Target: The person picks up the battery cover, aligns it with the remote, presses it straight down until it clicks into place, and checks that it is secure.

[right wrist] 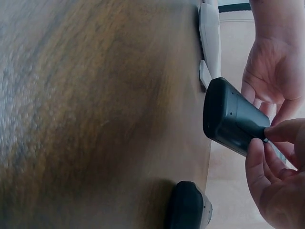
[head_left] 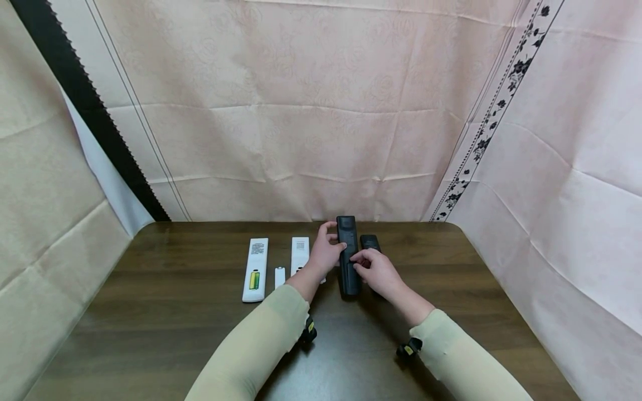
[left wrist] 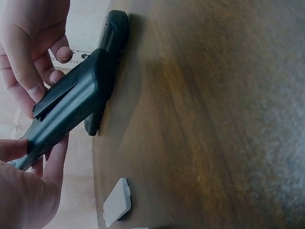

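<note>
A long black remote control is held up off the table, back side showing, in my left hand, whose thumb and fingers grip its far part. My right hand pinches the black battery cover at the remote's middle. In the left wrist view one end of that cover stands up from the body, leaving a narrow gap; whether batteries lie beneath is hidden. A second black remote lies on the table just right of the held one, partly behind my right hand.
On the wooden table, to the left, lies a white remote with its compartment uncovered and a green-yellow battery inside. Beside it are a loose white cover and another white remote, partly hidden by my left arm. Cloth hangs behind.
</note>
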Demonstrator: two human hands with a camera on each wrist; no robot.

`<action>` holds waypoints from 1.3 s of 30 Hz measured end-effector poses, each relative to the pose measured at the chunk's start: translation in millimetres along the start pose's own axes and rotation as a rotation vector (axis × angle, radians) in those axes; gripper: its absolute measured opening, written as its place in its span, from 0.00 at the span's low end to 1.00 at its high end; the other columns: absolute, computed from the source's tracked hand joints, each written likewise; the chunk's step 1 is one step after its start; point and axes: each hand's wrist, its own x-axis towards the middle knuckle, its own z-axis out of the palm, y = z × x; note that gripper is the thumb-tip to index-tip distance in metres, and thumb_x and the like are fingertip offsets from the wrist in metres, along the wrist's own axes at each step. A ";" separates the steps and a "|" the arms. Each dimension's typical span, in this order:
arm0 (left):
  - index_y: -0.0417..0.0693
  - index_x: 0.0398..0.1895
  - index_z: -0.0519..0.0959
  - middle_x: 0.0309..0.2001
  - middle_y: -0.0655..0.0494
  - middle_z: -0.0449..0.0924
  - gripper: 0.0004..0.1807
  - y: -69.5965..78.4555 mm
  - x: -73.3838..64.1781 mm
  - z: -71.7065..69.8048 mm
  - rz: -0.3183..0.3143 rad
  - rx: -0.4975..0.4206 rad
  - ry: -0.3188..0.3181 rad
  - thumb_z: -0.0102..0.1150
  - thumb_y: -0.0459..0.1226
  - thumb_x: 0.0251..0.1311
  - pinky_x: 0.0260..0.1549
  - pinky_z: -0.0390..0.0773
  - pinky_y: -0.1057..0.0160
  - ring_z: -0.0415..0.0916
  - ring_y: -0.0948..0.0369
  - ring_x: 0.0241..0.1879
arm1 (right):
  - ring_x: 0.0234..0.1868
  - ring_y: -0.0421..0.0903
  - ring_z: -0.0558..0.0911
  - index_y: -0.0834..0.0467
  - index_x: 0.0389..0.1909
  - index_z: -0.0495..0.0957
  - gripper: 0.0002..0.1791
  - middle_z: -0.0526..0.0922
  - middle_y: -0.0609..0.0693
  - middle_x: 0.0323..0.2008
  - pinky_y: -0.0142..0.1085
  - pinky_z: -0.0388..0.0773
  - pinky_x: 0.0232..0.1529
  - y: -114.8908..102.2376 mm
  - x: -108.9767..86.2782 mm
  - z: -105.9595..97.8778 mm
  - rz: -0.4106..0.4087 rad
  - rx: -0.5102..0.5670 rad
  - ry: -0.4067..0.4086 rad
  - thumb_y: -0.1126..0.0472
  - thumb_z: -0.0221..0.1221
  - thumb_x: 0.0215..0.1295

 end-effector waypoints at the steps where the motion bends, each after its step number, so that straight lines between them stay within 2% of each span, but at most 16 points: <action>1: 0.62 0.71 0.59 0.62 0.46 0.71 0.32 0.0 -0.1 0.0 0.001 -0.001 -0.001 0.58 0.34 0.68 0.35 0.83 0.53 0.79 0.49 0.47 | 0.32 0.47 0.78 0.52 0.43 0.84 0.07 0.78 0.50 0.37 0.37 0.81 0.30 0.0 0.0 0.1 -0.003 0.000 0.000 0.64 0.63 0.67; 18: 0.66 0.68 0.62 0.60 0.47 0.73 0.30 -2.2 -0.3 -1.7 -0.003 -0.020 -0.010 0.58 0.34 0.68 0.34 0.84 0.54 0.80 0.49 0.46 | 0.34 0.47 0.77 0.52 0.43 0.82 0.07 0.77 0.50 0.37 0.37 0.80 0.31 -1.4 0.1 1.4 0.005 -0.002 -0.002 0.63 0.64 0.66; 22: 0.66 0.69 0.61 0.60 0.47 0.73 0.30 -0.1 -1.6 -3.5 -0.001 -0.030 -0.019 0.58 0.34 0.68 0.34 0.84 0.53 0.80 0.49 0.47 | 0.36 0.49 0.78 0.55 0.54 0.76 0.17 0.76 0.53 0.41 0.39 0.81 0.32 -1.7 1.3 -0.6 0.018 0.055 0.005 0.63 0.64 0.65; 27: 0.66 0.69 0.61 0.60 0.47 0.72 0.30 4.5 -2.8 -5.4 -0.003 -0.067 -0.048 0.58 0.35 0.69 0.34 0.83 0.53 0.80 0.49 0.47 | 0.41 0.52 0.77 0.56 0.69 0.64 0.32 0.74 0.56 0.48 0.41 0.80 0.35 3.5 4.0 -2.5 0.041 0.142 0.009 0.61 0.63 0.66; 34: 0.68 0.69 0.61 0.60 0.48 0.72 0.31 7.1 -3.9 -4.8 -0.010 -0.080 -0.066 0.58 0.34 0.68 0.34 0.83 0.53 0.81 0.49 0.45 | 0.43 0.53 0.79 0.50 0.74 0.57 0.34 0.75 0.60 0.50 0.49 0.82 0.39 9.6 6.3 -2.3 0.081 0.284 -0.062 0.59 0.58 0.70; 39: 0.68 0.69 0.61 0.60 0.48 0.72 0.31 7.3 -4.0 -4.1 -0.019 -0.094 -0.076 0.58 0.34 0.68 0.33 0.83 0.53 0.81 0.49 0.45 | 0.42 0.53 0.79 0.52 0.75 0.56 0.35 0.75 0.61 0.49 0.52 0.81 0.41 3.7 5.0 -6.2 0.115 0.343 -0.090 0.60 0.57 0.71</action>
